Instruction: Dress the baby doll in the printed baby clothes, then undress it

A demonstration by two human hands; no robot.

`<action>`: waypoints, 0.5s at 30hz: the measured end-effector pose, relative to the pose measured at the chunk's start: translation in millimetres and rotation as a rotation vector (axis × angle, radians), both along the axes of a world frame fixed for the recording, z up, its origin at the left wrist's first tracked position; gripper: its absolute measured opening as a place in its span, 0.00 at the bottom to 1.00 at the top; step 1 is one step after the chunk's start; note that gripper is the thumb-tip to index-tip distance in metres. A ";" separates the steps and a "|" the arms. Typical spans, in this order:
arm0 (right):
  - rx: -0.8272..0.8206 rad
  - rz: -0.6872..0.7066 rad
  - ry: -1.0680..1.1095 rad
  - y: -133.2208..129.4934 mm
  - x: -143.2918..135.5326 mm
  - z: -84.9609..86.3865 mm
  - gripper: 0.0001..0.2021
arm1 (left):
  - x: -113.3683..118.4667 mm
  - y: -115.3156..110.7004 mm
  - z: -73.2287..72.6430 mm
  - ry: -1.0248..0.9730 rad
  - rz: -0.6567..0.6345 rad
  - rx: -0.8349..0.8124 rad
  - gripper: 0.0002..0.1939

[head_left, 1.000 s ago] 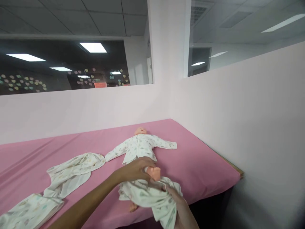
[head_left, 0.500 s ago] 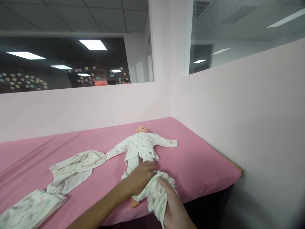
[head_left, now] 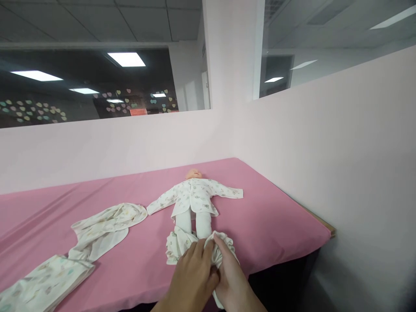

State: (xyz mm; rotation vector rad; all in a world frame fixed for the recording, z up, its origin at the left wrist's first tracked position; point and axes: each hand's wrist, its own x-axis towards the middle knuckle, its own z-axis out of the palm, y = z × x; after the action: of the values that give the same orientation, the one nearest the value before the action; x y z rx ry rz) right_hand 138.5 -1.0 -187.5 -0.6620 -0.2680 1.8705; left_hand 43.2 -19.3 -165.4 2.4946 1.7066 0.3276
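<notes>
A baby doll (head_left: 194, 174) lies on its back with its arms spread, dressed in a white printed jacket (head_left: 192, 195). Its white legs (head_left: 203, 224) point toward me. Around the lower legs, printed baby pants (head_left: 179, 246) are bunched up, and the feet are hidden. My left hand (head_left: 193, 273) is closed on the bunched cloth at the doll's leg on the right of the view. Against it, my right hand (head_left: 232, 277) grips the same gathered pant leg, thumb on top. Part of the cloth hangs below between both hands.
A pink sheet (head_left: 276, 225) covers the table, whose front edge is close to my hands. On the left lie a crumpled printed cloth (head_left: 110, 225) and a folded printed cloth (head_left: 48, 281). Pale walls (head_left: 325, 151) with windows border the back and right.
My left hand has moved from across the doll's legs down toward me, joining my right hand at the pant leg. The cloth is more gathered, and the doll's shins show more.
</notes>
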 end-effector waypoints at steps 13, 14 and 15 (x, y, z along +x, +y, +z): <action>0.075 -0.126 -0.014 4.9 -0.9 -7.6 0.11 | -20.2 33.5 2.8 -0.409 -0.100 -0.014 0.07; 0.140 -0.142 -0.098 6.3 0.2 -11.4 0.09 | -20.8 35.8 6.3 -0.463 -0.106 -0.049 0.06; 0.223 -0.157 -0.198 7.4 1.5 -15.7 0.08 | -20.9 37.5 9.6 -0.499 -0.117 -0.075 0.06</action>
State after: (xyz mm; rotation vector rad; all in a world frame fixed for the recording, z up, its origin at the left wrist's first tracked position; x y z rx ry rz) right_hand 140.0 6.5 -203.3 -0.6937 -0.5304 1.5991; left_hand 22.4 18.2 -155.8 2.1980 1.3417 0.7795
